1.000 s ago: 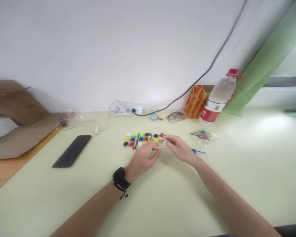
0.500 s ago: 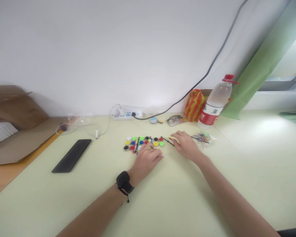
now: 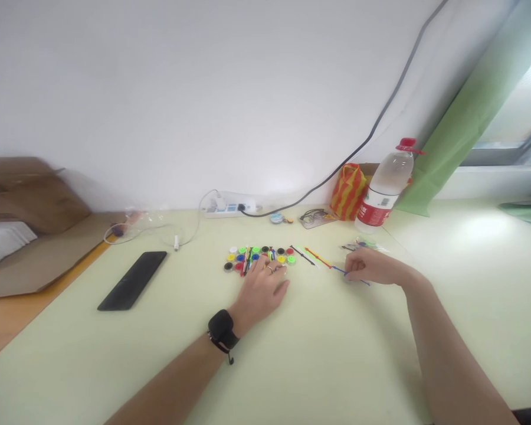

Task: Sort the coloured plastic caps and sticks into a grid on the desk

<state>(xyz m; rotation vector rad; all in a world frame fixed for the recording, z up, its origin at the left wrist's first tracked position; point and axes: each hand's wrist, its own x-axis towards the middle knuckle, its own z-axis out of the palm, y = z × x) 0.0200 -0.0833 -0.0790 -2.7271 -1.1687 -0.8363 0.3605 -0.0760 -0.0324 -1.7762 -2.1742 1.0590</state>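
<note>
The right hand is at a thin blue strip on the surface; the left hand partly covers coloured discs. I cannot tell whether either grip is closed. Lifting the strip would call for a fingertip pinch.

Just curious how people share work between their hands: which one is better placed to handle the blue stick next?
Probably the right hand: its fingertips are at the blue stick, while the left hand is over by the coloured discs, farther from it.
</note>
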